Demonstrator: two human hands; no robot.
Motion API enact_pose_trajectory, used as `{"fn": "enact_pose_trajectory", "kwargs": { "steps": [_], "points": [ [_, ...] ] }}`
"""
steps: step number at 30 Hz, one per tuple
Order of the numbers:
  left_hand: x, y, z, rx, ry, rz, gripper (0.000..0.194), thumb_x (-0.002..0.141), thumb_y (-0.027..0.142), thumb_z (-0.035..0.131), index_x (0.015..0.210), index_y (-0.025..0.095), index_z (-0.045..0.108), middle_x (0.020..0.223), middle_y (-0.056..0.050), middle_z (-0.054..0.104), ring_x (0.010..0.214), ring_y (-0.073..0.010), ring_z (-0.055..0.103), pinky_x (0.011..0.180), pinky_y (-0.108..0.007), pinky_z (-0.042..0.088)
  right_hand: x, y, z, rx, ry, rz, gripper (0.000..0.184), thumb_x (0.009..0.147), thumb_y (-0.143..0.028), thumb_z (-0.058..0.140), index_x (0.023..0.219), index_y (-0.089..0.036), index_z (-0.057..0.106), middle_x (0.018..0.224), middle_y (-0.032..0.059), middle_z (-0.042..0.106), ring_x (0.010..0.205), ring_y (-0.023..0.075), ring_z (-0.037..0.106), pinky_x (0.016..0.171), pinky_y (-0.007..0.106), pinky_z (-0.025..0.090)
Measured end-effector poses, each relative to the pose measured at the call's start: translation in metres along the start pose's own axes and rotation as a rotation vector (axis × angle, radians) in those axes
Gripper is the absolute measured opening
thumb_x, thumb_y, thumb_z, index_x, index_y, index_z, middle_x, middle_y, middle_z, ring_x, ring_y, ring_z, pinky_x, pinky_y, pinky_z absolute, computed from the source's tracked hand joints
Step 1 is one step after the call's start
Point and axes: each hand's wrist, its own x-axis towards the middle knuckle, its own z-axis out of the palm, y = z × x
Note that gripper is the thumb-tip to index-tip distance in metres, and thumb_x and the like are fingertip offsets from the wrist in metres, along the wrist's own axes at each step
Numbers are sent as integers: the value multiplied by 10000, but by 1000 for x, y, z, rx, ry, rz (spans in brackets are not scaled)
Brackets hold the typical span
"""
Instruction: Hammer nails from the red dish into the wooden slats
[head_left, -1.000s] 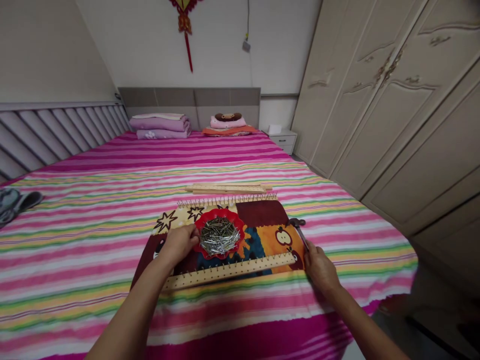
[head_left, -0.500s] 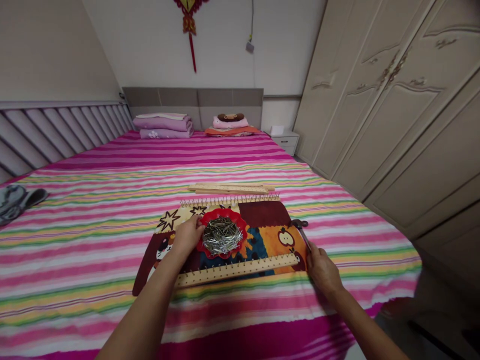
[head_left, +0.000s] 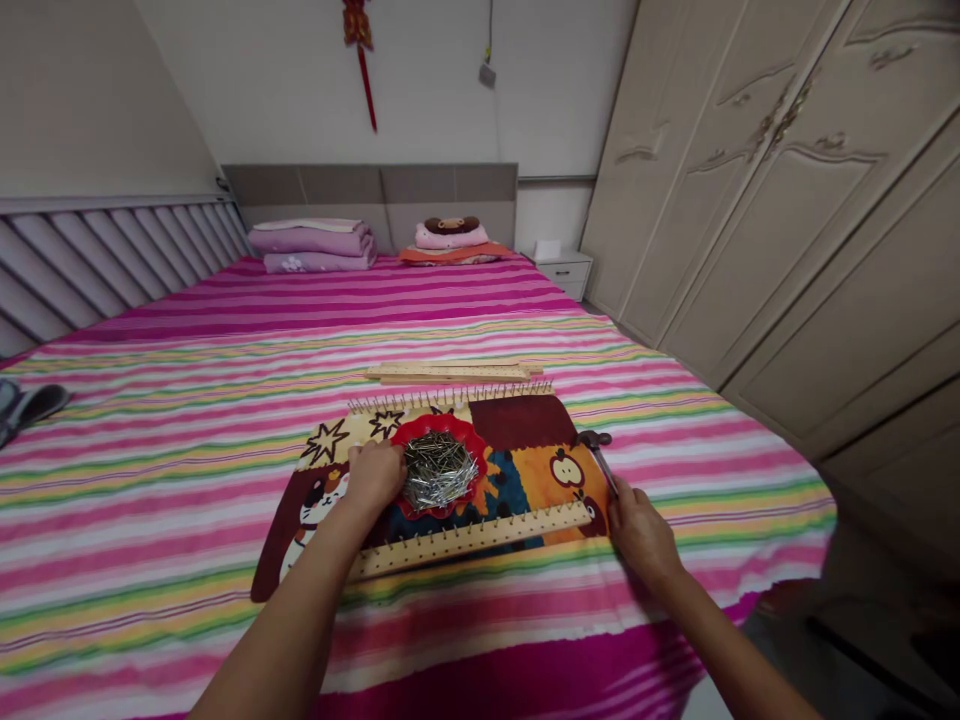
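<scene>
A red scalloped dish (head_left: 472,443) heaped with metal nails (head_left: 437,471) sits on a colourful patchwork cloth (head_left: 525,465) on the bed. My left hand (head_left: 375,476) rests against the dish's left rim, fingers curled over its edge. A wooden strip (head_left: 469,539) studded with nails lies along the cloth's near edge; a second nailed strip (head_left: 450,400) lies along its far edge. My right hand (head_left: 639,535) is closed on the handle of a small hammer (head_left: 598,455) whose head lies on the cloth's right edge.
More wooden strips (head_left: 450,373) lie beyond the cloth on the striped bedspread (head_left: 187,400). Folded bedding (head_left: 311,245) and pillows (head_left: 450,240) sit at the headboard. A wardrobe (head_left: 787,200) lines the right side, a nightstand (head_left: 564,272) in the corner. Grey slippers (head_left: 26,408) lie far left.
My left hand has slid closer onto the dish's left rim. The view dipped slightly; my right hand stays on the hammer handle.
</scene>
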Motion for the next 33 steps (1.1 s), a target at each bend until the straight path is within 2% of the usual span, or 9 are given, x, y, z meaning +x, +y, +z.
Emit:
{"fn": "enact_pose_trajectory", "kwargs": {
  "steps": [3, 6, 10, 14, 16, 19, 24, 29, 33],
  "points": [
    [-8, -14, -8, -113, -24, -28, 211, 762, 214, 463, 813, 181, 665, 825, -89, 703, 785, -202, 623, 710, -315, 388, -1, 0, 0, 0, 1, -3, 310, 921, -135, 419, 1222, -114, 488, 887, 93, 629, 645, 143, 519, 537, 244, 310],
    [-22, -33, -8, -521, 6, -100, 180, 706, 228, 498, 793, 205, 655, 702, -13, 688, 673, -156, 611, 647, -263, 417, -1, 0, 1, 4, 0, 0, 312, 927, -144, 406, 1226, -106, 487, 903, 98, 628, 664, 150, 528, 546, 247, 314],
    [-48, -53, -2, -1166, 71, -261, 231, 626, 350, 605, 763, 188, 696, 705, -36, 715, 724, -184, 650, 670, -280, 492, -1, -1, 2, 0, 3, 13, 319, 927, -151, 402, 1231, -117, 493, 910, 88, 622, 643, 145, 525, 533, 243, 300],
    [-77, -61, 9, -1503, 65, -343, 419, 434, 391, 784, 790, 178, 722, 810, -91, 740, 800, -227, 677, 703, -324, 539, -2, -3, -2, -16, 2, 19, 331, 924, -160, 412, 1239, -113, 501, 906, 94, 621, 622, 144, 523, 507, 242, 278],
    [-89, -64, 18, -1573, 65, -391, 476, 369, 363, 831, 786, 163, 721, 798, -97, 739, 774, -224, 683, 708, -328, 548, -2, -4, -4, -24, -1, 20, 342, 920, -164, 420, 1251, -120, 495, 894, 90, 619, 606, 141, 513, 497, 241, 265],
    [-105, -66, 35, -1667, 116, -472, 498, 365, 362, 851, 791, 143, 715, 777, -89, 736, 740, -197, 685, 730, -307, 550, -3, -5, -6, -35, -7, 24, 345, 920, -177, 422, 1252, -119, 497, 899, 96, 617, 593, 140, 496, 496, 247, 254],
    [-126, -64, 60, -1771, 328, -590, 481, 401, 377, 845, 800, 146, 709, 741, -41, 723, 646, -136, 656, 652, -256, 547, -4, -6, -7, -49, -25, 32, 346, 927, -194, 398, 1238, -92, 511, 893, 117, 624, 599, 154, 496, 500, 253, 242],
    [-131, -54, 71, -1739, 369, -598, 470, 411, 397, 832, 780, 132, 712, 711, -42, 703, 618, -134, 625, 554, -244, 511, -5, -8, -8, -59, -21, 32, 345, 935, -208, 391, 1248, -109, 500, 892, 108, 615, 591, 149, 498, 489, 244, 237],
    [-127, -48, 72, -1651, 386, -614, 461, 427, 424, 810, 764, 127, 709, 652, -30, 676, 534, -110, 568, 417, -203, 382, -5, -9, -9, -68, -20, 39, 340, 935, -215, 395, 1238, -113, 510, 879, 98, 614, 586, 148, 503, 486, 242, 235]
  ]
}}
